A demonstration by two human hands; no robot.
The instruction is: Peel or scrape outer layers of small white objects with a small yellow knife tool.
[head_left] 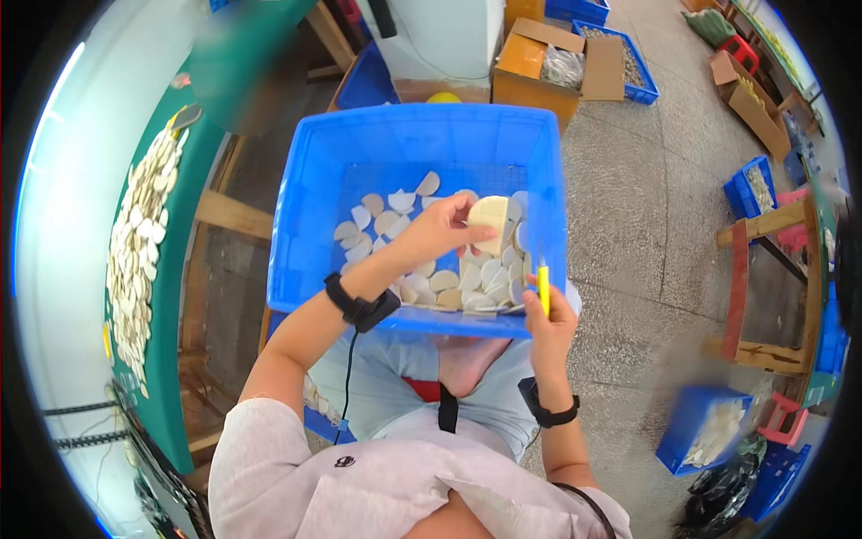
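Note:
Over a blue plastic crate (310,171), my left hand (442,226) pinches a cream-coloured piece (490,216) with a rounded top and a straight side. My right hand (552,321) is closed around a tool with a yellow handle (543,286), held upright at the crate's near right corner. The tool's tip is too blurred to make out. Inside the crate lie many loose white and beige half-round pieces (444,281), mostly toward the near side and the right. My left hand hides some of them.
To the left, a green-topped table (171,350) bears a long heap of pale flat pieces (139,242). Beyond the crate stands an open cardboard box (530,58). At right are a wooden-framed table (772,359) and a blue crate of white pieces (705,431) on the floor.

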